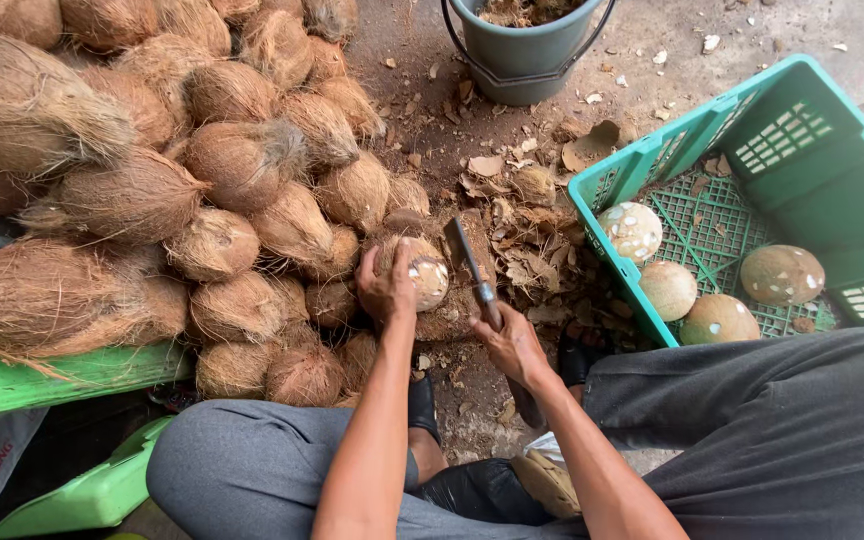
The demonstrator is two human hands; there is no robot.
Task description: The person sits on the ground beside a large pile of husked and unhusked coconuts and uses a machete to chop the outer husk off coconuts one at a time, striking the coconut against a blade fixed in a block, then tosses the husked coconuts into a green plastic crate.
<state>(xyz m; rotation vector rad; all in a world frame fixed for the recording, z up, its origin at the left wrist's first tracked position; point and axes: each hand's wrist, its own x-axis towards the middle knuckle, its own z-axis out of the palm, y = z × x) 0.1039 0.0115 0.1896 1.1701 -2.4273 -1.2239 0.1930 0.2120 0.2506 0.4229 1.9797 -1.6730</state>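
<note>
Left hand [387, 285] wraps the near side of a partly husked coconut [422, 268], fingers curled over it; the nut sits on a low block just before the heap of husked coconuts [202, 170]. Right hand [512, 340] is closed round the handle of a cleaver [470, 262], blade resting beside the nut. Handle mostly hidden in the fist. Green crate [752, 110] at right holds four peeled nuts. Grey bucket [524, 50] is cut off at top.

Brown, hairy husks on the coconut pile [152, 190]; the held coconut [422, 268] shows tan with pale patches. Teal-green lattice crate [752, 130], speckled beige peeled coconuts [782, 274] inside. Grey-blue bucket [522, 50], grey trousers [782, 430], dark blade [467, 255].
</note>
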